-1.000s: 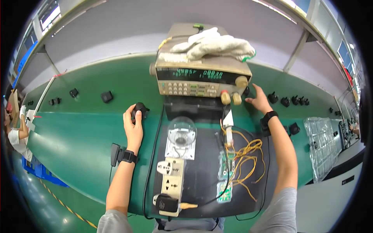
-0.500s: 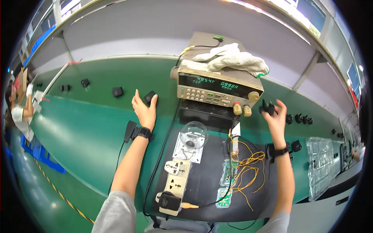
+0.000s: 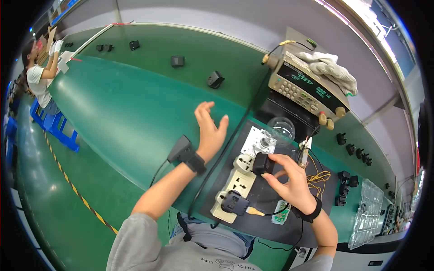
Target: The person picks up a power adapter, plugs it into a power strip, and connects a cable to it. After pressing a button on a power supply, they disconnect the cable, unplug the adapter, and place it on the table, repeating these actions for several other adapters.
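As the right hand point(image 3: 291, 185) pinches it, the adapter point(image 3: 261, 164) runs lengthwise fore-and-aft.

Bright, mostly even light falls from above, burning out to white in the overhead glare point(image 3: 367, 18) beyond the far edge of the green desk point(image 3: 131, 108) on the right, with a pale sheen toward the desk's left end, sharp glints on the clear plastic tray point(image 3: 367, 212) by its right end, and only soft shadows. The fisheye bows the desk's long edges into arcs and sinks the corners into black; the middle looks fairly crisp, though the glowing green display point(image 3: 307, 83) smears slightly and the background past the right end blurs.
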`<state>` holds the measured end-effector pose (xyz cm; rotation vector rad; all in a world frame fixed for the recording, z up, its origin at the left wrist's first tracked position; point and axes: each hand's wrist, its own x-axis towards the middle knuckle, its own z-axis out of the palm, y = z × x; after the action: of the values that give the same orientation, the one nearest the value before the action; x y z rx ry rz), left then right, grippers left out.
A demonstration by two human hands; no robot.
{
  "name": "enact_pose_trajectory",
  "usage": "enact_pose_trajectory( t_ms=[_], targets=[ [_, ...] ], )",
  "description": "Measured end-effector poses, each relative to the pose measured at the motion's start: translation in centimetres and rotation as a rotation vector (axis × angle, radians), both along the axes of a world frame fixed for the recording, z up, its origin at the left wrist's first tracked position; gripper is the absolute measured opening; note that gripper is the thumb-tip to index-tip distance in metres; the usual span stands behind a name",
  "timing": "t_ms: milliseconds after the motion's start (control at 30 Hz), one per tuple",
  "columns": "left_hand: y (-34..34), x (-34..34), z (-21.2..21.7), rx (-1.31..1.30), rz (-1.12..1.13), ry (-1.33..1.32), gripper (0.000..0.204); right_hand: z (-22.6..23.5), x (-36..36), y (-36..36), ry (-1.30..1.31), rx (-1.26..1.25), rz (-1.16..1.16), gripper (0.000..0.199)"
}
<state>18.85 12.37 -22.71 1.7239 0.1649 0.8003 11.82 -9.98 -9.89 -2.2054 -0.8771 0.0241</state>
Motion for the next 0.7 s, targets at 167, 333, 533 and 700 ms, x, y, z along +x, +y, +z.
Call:
enact_pose_trajectory(
  t_ms=[167,333,533,700],
  targets=[
    [-0.1,-2.7,1.2,-0.043,-0.096,0.109,0.047,1.2,-0.2,2.1,-0.182,-0.222,0.112,0.043],
    [0.0,-3.6,3.4,0.014,-0.194,0.102,0.038,2.4,-0.7,4.7,-0.277,-0.472,0.081,0.037],
    [0.5,-6.2,5.5,0.077,-0.583,-0.246,0.020,1.6,-0.5,3.2,-0.237,-0.381,0.101,0.036],
    [1.2,-12.6,7.3,0.337,-0.983,-0.119,0.050,0.3,-5.1,-0.9,-0.196,-0.132,0.067,0.032]
  ],
)
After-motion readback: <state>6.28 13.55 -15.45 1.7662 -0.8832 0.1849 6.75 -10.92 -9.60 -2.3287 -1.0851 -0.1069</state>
